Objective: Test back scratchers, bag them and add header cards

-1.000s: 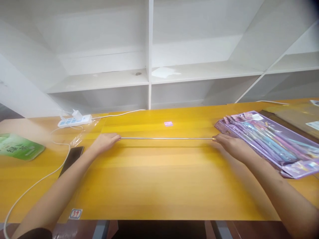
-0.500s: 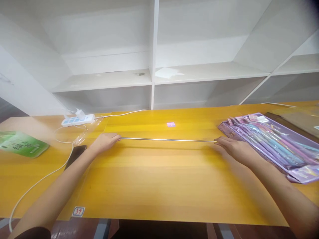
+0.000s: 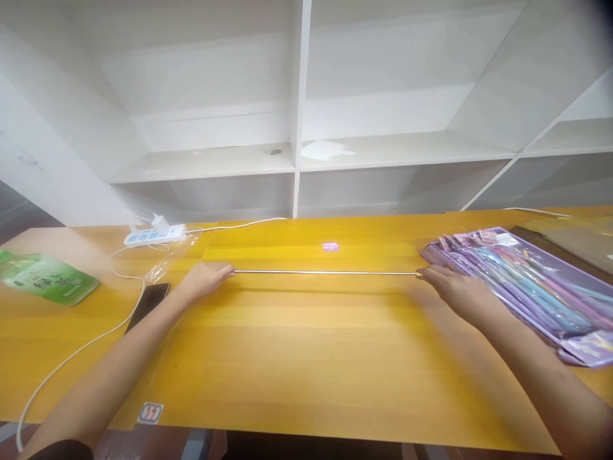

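A thin silver telescopic rod (image 3: 325,273) stretches level from side to side over the yellow wooden table (image 3: 297,370), its shadow just below it. My left hand (image 3: 209,280) pinches the left end between closed fingers. At the other end, the fingers of my right hand (image 3: 450,287) are closed on a small yellowish tip, mostly covered by them. The rod looks straight and seems slightly thinner toward the right. Beside my left forearm lies a dark phone (image 3: 147,305), partly hidden by the arm.
Plastic-wrapped purple, blue and pink packs (image 3: 531,281) lie on the right, near a brown cardboard piece (image 3: 569,233). On the left are a green-labelled bottle (image 3: 52,278), a white power strip (image 3: 156,235) and a white cable (image 3: 86,345). White shelving (image 3: 299,115) stands behind.
The view has tilted up slightly, so the table and hands sit a little lower. Both hands keep their hold on the rod, which stays stretched at about the same length.
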Motion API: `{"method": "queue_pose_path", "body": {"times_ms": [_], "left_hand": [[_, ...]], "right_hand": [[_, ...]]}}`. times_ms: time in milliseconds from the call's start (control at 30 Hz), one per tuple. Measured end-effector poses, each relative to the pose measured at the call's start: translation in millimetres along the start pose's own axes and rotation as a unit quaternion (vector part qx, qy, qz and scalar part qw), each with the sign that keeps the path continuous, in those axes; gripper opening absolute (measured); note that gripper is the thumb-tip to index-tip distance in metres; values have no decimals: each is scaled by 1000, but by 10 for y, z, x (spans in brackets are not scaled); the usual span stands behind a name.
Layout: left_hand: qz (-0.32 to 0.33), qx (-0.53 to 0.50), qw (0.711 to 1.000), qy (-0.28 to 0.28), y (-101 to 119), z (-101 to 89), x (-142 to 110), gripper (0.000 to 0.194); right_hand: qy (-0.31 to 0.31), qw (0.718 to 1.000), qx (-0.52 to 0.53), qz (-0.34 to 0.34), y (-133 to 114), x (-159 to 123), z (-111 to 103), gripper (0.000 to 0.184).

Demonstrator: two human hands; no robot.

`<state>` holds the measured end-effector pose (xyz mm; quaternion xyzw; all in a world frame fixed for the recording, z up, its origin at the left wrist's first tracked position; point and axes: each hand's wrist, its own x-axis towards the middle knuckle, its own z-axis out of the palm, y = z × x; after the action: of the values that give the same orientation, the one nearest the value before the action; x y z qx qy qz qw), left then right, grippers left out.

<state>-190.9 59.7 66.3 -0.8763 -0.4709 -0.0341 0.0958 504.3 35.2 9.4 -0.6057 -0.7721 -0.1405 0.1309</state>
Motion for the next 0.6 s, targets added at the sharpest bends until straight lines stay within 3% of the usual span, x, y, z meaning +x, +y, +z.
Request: {"method": "queue_pose_path", "body": {"times_ms": [67,100,233,267,333,400,600], "left_hand": [[-16,1,1000,17,209,4,165,25],[-18,-2,1000,24,375,15,291,25],[48,-32,998,13,1208,129,901,22],[53,-35,998,13,1370,165,1019,23],[61,-33,998,5,1560,227,1151,26],[61,-22,998,-9,1594,271,1156,28],[50,-14,998,-25,1530,370,1053,33]], "right_hand": [[-35,999,14,-27,-260,150,-12,36],[-44,998,23,-28,-515,250,-27,35],[-165,984,46,-53,-1994,656,-94,34],[-171,983,46,-57,-2315,727,-107,34],[-182,980,49,-70,-2722,816,-123,33],[-191,977,50,-83,-2828,852,-123,33],[-218,970,46,-98,-2648,862,-75,32]]}}
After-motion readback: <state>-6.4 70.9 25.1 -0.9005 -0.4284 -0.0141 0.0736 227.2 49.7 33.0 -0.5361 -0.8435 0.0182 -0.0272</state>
